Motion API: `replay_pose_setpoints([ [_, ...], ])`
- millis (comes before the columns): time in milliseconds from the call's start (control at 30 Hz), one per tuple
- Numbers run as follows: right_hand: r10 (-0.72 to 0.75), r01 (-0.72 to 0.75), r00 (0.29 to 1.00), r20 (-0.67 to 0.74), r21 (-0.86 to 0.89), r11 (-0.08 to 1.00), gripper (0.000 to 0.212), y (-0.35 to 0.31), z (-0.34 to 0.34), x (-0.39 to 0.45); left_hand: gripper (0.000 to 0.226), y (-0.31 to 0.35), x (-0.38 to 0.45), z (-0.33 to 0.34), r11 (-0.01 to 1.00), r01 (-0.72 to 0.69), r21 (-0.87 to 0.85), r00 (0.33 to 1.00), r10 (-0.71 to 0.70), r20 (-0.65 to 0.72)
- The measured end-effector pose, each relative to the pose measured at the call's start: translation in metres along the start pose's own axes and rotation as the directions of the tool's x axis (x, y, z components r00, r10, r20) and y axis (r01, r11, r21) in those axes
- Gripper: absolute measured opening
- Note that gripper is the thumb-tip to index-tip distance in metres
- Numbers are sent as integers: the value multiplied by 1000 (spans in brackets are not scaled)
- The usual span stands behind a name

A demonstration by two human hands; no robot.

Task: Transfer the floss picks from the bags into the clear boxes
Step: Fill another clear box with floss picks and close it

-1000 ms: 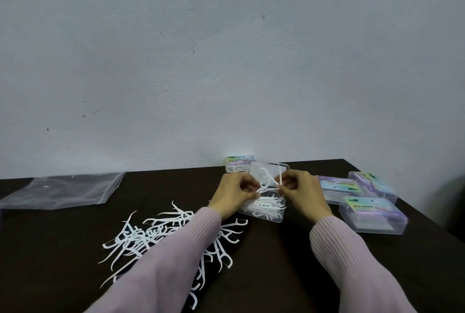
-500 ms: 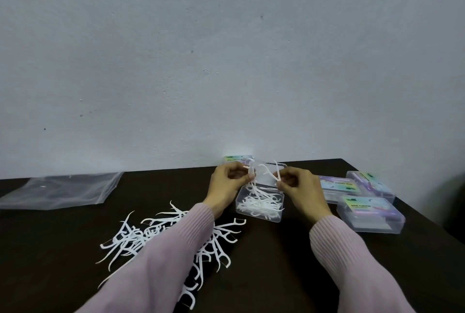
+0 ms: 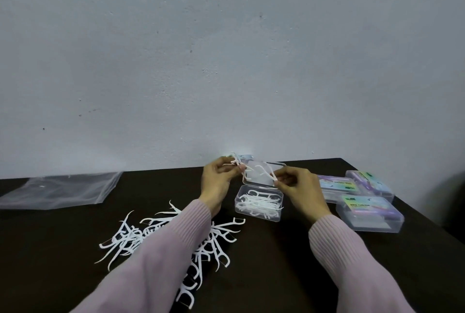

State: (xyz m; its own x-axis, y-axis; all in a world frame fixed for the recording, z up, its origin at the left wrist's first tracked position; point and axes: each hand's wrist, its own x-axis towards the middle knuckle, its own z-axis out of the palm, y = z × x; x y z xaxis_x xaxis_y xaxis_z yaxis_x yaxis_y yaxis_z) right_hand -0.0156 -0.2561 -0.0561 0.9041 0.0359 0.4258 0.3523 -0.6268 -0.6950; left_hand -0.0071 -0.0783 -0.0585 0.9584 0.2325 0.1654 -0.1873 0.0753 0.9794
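While we look down, we see a big dark table [image 3: 276, 275] that meets a pale wall [image 3: 226, 61]. Far on the left side lies an empty clear bag [image 3: 57, 188], flat on the table. Near us, a big loose pile of floss picks [image 3: 219, 239] is spread out, partly under our left sleeve [image 3: 161, 257]. On the right side we see three closed boxes [image 3: 370, 212] with bright labels, close together. Between our hands sits the open clear box [image 3: 259, 203], with white picks inside and its lid [image 3: 261, 174] tipped up behind it. Our left hand [image 3: 217, 181] is curled and pinches a small bunch of picks [image 3: 235, 163] just above the lid. Our right hand [image 3: 300, 186] pinches one single pick [image 3: 268, 174] over the open box.
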Motion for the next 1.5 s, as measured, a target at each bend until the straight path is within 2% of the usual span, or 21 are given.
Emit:
replay_pose_setpoints([
  [100, -13, 17, 997, 76, -56, 998, 22, -1, 1, -2, 19, 3, 1, -2, 995, -80, 55, 995, 83, -55],
  [167, -23, 38, 991, 135, -107, 994, 23, -3, 4, -4, 17, 5, -1, -2, 978, -154, 144, 987, 160, -30],
  [267, -18, 33, 990, 140, -108, 994, 23, -2, 1, -4, 15, 6, -5, 0, 889, -309, 338, 951, 298, 87],
  [367, -16, 26, 991, 134, -67, 997, 18, 1, -5, -2, 11, 5, -8, 3, 703, -449, 551, 893, 368, 259],
  [433, -15, 22, 985, 172, -38, 999, 13, 1, -7, -2, 9, 3, -10, 4, 636, -493, 594, 870, 360, 337],
  [533, -35, 42, 984, 176, -41, 998, 10, 0, -9, -3, 11, 0, -12, 4, 615, -503, 607, 864, 350, 362],
  [667, -1, 1, 1000, 7, 78, 997, 6, 4, -17, -1, 8, 4, -12, 5, 622, -505, 599, 863, 388, 325],
  [733, 55, -52, 998, -19, 138, 989, 5, 6, -17, 0, 6, 6, -12, 4, 652, -482, 586, 874, 406, 267],
  [800, 81, -89, 995, 51, 181, 980, 4, 6, -13, -1, 4, 8, -10, 3, 686, -455, 568, 885, 417, 205],
  [900, 18, -48, 985, 170, 173, 984, 5, 3, -2, -3, 6, 8, -8, 1, 745, -415, 522, 903, 405, 141],
  [1033, -109, 87, 978, 179, 123, 989, 14, -4, 3, -7, 11, 9, -6, 0, 836, -357, 416, 932, 350, 96],
  [1133, -167, 137, 964, 207, 148, 979, 18, -5, 2, -7, 10, 9, -7, 1, 863, -337, 377, 940, 328, 89],
  [1233, -187, 181, 956, 226, 46, 982, 14, -3, 6, -6, 10, 8, -6, 1, 876, -327, 355, 945, 314, 96],
  [1333, -162, 164, 976, 146, 1, 987, 16, -1, 10, -6, 11, 7, -5, -1, 887, -315, 338, 949, 300, 100],
  [1500, -152, 155, 988, -36, 124, 980, 16, -6, 4, -3, 11, 9, -3, -2, 913, -289, 290, 957, 277, 81],
])
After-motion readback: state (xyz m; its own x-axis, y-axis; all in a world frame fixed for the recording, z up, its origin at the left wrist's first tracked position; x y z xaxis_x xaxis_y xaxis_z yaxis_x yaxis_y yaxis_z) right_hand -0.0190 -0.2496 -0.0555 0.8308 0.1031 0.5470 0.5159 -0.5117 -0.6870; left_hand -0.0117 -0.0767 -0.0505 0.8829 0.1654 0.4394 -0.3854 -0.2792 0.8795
